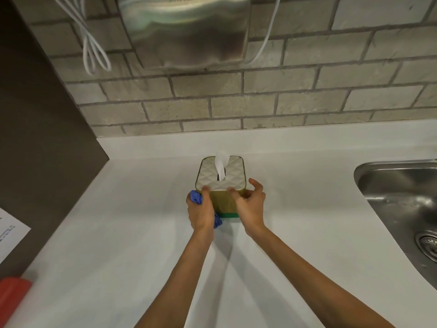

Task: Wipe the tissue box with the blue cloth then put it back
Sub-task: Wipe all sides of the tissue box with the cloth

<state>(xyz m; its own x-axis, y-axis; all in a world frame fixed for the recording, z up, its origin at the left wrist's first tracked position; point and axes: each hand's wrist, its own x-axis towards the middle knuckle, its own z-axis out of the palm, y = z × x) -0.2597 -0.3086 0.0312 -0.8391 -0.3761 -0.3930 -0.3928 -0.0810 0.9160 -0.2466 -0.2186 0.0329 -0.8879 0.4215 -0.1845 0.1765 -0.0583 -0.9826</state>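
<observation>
Tissue box between both hands: left fingers clutching blue cloth, right fingers spread

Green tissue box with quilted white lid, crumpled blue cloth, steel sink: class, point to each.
Green tissue box with quilted white lid (221,183): head view, lid.
Crumpled blue cloth (195,197): head view, upper bunch.
Steel sink (399,185): head view, basin wall.

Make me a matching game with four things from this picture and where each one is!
Things:
1. blue cloth
2. white tissue
3. sink
4. hand dryer

Places:
A. on the brick wall, up top
B. bunched in the left hand
C. set into the counter, far right
D. sticking up out of the tissue box

Pairs: 1-B, 2-D, 3-C, 4-A
</observation>
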